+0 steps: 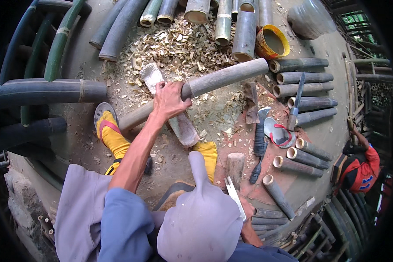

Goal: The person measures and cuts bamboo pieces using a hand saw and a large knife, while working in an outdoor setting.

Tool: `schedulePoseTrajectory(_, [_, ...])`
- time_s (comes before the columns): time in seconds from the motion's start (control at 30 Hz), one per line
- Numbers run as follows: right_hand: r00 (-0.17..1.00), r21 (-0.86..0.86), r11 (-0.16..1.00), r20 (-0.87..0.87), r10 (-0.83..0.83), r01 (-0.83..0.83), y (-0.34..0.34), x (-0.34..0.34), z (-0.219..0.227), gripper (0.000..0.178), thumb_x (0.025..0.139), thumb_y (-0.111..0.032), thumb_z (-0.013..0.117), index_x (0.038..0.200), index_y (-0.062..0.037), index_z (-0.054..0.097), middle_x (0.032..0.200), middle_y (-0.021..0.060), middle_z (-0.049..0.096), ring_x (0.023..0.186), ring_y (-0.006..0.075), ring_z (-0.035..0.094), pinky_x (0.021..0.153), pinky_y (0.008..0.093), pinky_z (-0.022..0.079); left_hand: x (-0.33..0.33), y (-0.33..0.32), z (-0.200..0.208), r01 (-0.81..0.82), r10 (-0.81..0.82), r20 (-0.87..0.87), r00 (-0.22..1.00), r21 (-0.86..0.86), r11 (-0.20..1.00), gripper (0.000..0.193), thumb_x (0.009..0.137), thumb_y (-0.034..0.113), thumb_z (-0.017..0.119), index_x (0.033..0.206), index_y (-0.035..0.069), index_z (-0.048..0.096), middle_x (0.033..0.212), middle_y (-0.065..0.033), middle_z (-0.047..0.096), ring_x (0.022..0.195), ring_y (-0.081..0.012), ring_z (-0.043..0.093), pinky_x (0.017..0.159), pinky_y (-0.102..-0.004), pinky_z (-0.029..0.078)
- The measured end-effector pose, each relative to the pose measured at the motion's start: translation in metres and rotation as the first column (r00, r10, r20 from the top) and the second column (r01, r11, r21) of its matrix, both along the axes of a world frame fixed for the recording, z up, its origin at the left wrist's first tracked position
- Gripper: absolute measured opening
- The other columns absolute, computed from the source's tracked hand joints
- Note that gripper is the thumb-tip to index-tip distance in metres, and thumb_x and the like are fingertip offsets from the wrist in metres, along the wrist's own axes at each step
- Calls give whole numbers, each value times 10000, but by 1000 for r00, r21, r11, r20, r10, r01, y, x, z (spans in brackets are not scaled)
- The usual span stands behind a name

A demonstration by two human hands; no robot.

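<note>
My left hand (172, 101) is closed over a long bamboo pole (227, 77), near a dark node. The pole slants from beside my left foot up to the right, crossing a pale wooden block (183, 129) with a chipped far end. Low on the right, beside my knee, my right hand (247, 208) is closed on a knife (235, 197). Its pale blade points up and left, and its handle is hidden in my grip. A short upright wooden stump (235, 168) stands just beyond the blade. Grey cloth (201, 218) drapes over my knee and hides part of my lap.
Wood shavings (170, 46) cover the ground ahead. Cut bamboo tubes (303, 77) lie at right, beside another knife (296, 102), a dark-handled tool (260, 139) and a sandal (278, 132). A yellow bucket (273, 41) stands beyond. Someone in red (364, 168) is at far right.
</note>
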State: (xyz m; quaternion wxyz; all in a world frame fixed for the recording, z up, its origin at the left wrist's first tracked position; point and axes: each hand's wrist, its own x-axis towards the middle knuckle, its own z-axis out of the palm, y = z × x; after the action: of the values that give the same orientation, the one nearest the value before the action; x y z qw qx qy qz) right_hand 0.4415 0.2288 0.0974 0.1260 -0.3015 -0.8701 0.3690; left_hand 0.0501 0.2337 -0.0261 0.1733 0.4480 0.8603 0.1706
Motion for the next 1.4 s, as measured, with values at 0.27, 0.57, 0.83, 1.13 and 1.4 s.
schedulePoseTrajectory(0.27, [979, -54, 998, -203, -25, 15, 51, -137, -65, 462, 666, 30, 648, 1122, 75, 585, 844, 191, 650, 641, 289, 656, 571, 325, 525, 11, 12, -18, -82, 86, -62, 994, 57, 995, 493, 607, 255, 794, 1024, 91, 587, 863, -101, 640, 908, -264, 605, 932, -399, 365])
schedulePoseTrajectory(0.57, [1000, 58, 998, -29, -3, 5, 21, -28, -46, 398, 694, -3, 670, 1076, 95, 615, 899, 196, 689, 729, 257, 699, 623, 316, 548, 16, 15, -19, -140, 141, -49, 989, 16, 990, 450, 583, 216, 808, 982, 98, 639, 839, -110, 657, 878, -262, 621, 940, -390, 368])
schedulePoseTrajectory(0.83, [975, 71, 997, -221, -4, 21, 32, -75, -57, 354, 729, -14, 662, 1067, 80, 620, 904, 200, 673, 647, 277, 673, 570, 327, 529, 11, 19, -6, -151, 154, 36, 987, -78, 985, 398, 580, 162, 777, 940, 80, 627, 866, -98, 672, 910, -247, 626, 952, -396, 364])
schedulePoseTrajectory(1.13, [985, 44, 998, -161, 55, -48, 45, -77, -81, 451, 673, 19, 694, 1110, 72, 599, 926, 200, 669, 644, 266, 672, 568, 326, 530, 23, 25, -16, -207, 208, -52, 977, 21, 978, 329, 580, 150, 758, 875, 85, 627, 875, -94, 677, 913, -237, 628, 912, -397, 384])
schedulePoseTrajectory(1.4, [998, -68, 997, -53, -44, 40, 8, -8, -29, 418, 756, -104, 701, 1111, 94, 601, 957, 229, 677, 770, 276, 696, 664, 335, 550, 16, 18, -14, -154, 151, -42, 988, -75, 985, 525, 581, 233, 843, 1035, 105, 612, 866, -80, 666, 897, -244, 624, 940, -413, 369])
